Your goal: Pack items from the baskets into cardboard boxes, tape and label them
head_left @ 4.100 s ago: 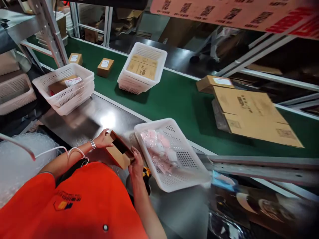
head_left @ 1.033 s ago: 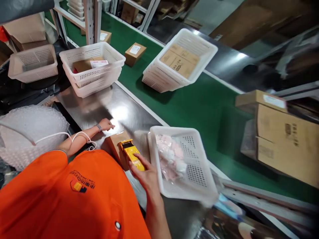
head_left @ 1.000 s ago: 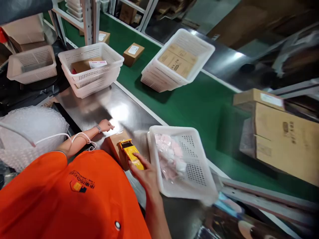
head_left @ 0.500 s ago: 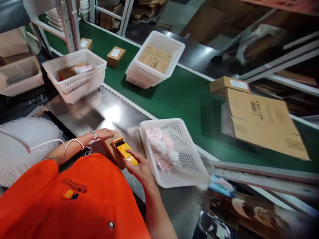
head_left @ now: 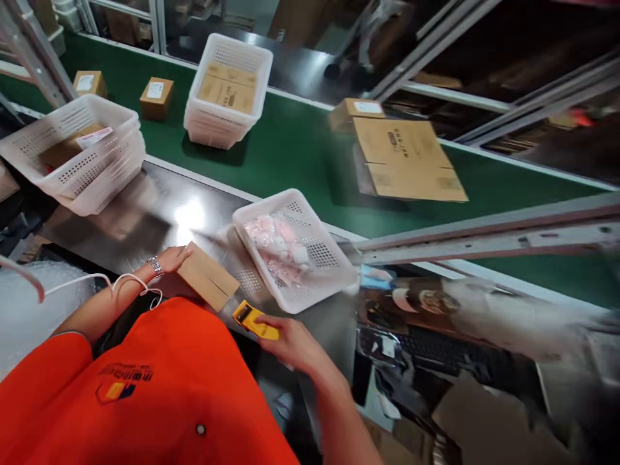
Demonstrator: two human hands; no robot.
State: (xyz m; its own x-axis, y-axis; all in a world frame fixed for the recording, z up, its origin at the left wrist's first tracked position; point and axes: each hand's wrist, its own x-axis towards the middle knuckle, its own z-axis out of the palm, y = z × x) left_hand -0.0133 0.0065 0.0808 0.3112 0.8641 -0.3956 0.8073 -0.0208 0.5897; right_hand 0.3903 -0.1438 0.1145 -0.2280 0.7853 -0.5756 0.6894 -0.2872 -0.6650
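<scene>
My left hand (head_left: 173,259), with a metal watch on its wrist, grips the far left end of a small closed cardboard box (head_left: 207,276), its fingers over the edge. The box lies on the metal worktop (head_left: 145,210) close to my body. My right hand (head_left: 289,337) is closed around a yellow tape dispenser (head_left: 256,321), held just off the box's near right end. Behind my right hand, a white plastic basket (head_left: 334,281) holds pink and white items in clear plastic wrap (head_left: 278,248).
A green conveyor belt (head_left: 300,155) runs behind the worktop. On it are stacked white baskets (head_left: 227,119), small labelled boxes (head_left: 157,98) and a flattened carton (head_left: 407,158). More baskets (head_left: 104,174) stand at left; bubble wrap (head_left: 43,303) lies near my left arm. A metal rail (head_left: 484,239) crosses at right.
My right hand has drawn the tape dispenser off the box towards the right, uncovering the box's top. My left hand stays at the box's end. The view has swung right.
</scene>
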